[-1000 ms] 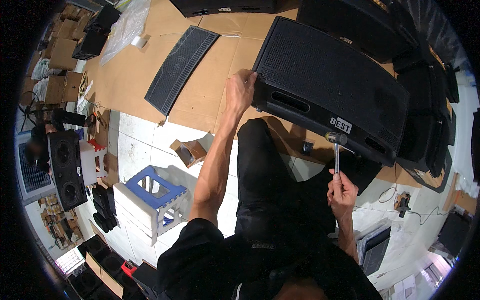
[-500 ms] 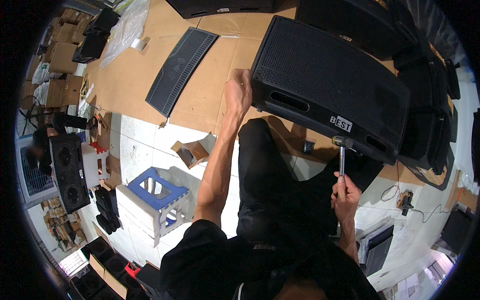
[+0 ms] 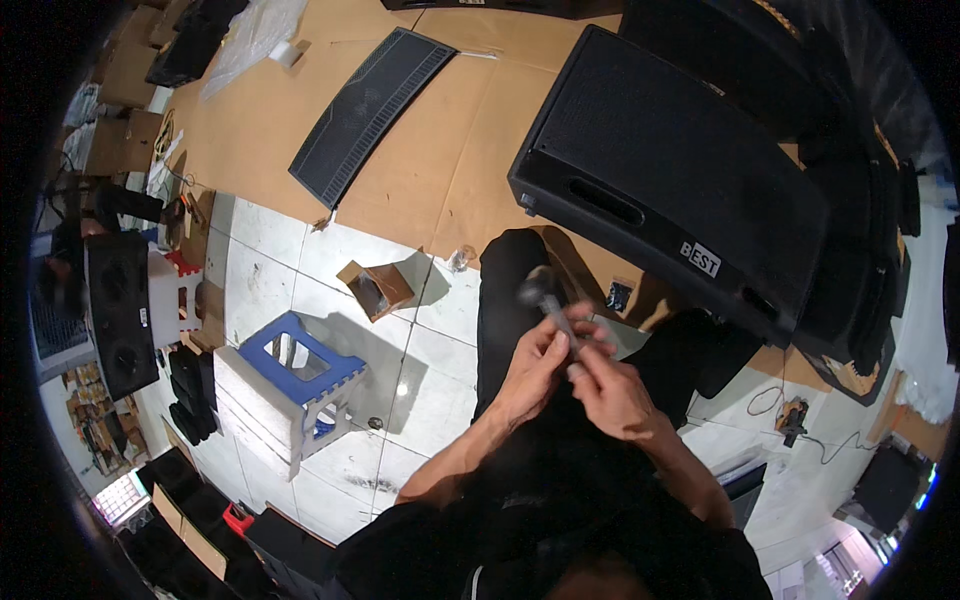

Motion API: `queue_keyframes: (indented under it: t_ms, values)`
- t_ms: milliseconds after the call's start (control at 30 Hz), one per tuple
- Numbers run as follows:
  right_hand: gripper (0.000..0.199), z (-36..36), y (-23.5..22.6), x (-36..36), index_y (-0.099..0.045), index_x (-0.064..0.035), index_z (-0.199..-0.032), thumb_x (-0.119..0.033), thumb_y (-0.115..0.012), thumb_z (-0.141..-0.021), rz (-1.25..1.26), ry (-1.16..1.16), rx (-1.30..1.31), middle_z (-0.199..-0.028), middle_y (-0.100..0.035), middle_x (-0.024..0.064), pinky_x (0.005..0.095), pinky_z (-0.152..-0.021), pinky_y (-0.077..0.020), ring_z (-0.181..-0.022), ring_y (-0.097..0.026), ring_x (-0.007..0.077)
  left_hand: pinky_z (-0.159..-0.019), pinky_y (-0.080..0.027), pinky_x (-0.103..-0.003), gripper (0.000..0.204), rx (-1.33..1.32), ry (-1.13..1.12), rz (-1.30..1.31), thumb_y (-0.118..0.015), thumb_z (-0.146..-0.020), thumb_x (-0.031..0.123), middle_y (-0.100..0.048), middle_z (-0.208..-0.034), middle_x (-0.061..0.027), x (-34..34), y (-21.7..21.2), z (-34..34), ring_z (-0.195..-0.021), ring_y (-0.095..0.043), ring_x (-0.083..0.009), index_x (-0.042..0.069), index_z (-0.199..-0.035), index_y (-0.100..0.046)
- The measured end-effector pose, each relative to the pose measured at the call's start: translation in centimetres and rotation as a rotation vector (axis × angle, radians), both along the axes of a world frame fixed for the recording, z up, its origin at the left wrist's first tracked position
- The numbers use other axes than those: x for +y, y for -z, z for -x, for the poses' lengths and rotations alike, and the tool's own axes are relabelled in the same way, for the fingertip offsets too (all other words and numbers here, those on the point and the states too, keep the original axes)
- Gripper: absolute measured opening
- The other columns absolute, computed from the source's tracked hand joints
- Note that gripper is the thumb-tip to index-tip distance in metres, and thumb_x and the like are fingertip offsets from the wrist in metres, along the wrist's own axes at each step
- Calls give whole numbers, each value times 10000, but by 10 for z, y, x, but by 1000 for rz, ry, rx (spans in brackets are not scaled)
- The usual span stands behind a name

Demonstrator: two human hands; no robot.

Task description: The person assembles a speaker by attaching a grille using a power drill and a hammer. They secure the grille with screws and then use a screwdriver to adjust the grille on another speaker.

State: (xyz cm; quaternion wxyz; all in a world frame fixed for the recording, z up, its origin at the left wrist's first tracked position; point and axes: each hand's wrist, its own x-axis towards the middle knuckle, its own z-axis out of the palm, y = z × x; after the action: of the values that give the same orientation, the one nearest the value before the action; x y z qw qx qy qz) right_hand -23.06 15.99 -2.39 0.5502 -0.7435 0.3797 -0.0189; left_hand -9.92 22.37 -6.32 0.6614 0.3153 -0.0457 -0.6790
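Observation:
Over my lap I hold a hammer [image 3: 550,305], its head tipped up and away from me and smeared by motion. My left hand [image 3: 533,372] is closed around the handle, with the thumb along it. Just to the right, my right hand [image 3: 612,396] is closed at the lower part of the same handle, some fingers blurred. Beyond my hands a big black speaker cabinet [image 3: 690,160] lies on cardboard, with a slotted handle opening and a white label on its near side. Neither hand touches it.
A curved black grille panel [image 3: 372,115] lies on the cardboard sheet [image 3: 250,150]. On the tiles are a small open carton [image 3: 375,290], a blue-topped step stool [image 3: 300,360] and a small bag of dark parts [image 3: 620,294]. More black cabinets [image 3: 720,60] stand behind and right.
The hammer has come off the cabinet's near edge and moved left over my lap. My left hand has let go of the cabinet's left side and joined my right on the handle.

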Motion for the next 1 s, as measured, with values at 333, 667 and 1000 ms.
queue_keyframes:
  t_ms: [333, 667, 1000]
  values:
    - [193, -135, 28, -163, -660, 32, -903, -122, -709, -797, 715, -65, -197, -820, -643, 128, 324, -628, -483, -655, -598, 240, -471, -281, -256, 413, 297, -327, -351, -457, -1000, 338, -319, -559, 14, 9, 101, -40, -480, -296, -109, 133, -652, -371]
    - [173, -162, 41, -198, -661, 29, -924, -126, -659, -848, 613, -255, -80, -824, -644, 130, 311, -645, -482, -687, -613, 219, -480, -274, -260, 399, 436, -363, -304, -480, -995, 294, -331, -570, 2, 12, 118, -43, -498, -303, -108, 95, -655, -420]
    - [183, -159, 32, -230, -684, 41, -903, -121, -679, -818, 470, -320, 24, -816, -681, 143, 293, -681, -486, -734, -629, 154, -483, -280, -265, 406, 387, -356, -267, -434, -1012, 291, -335, -552, 0, 10, 115, -42, -500, -307, -112, 95, -656, -409]
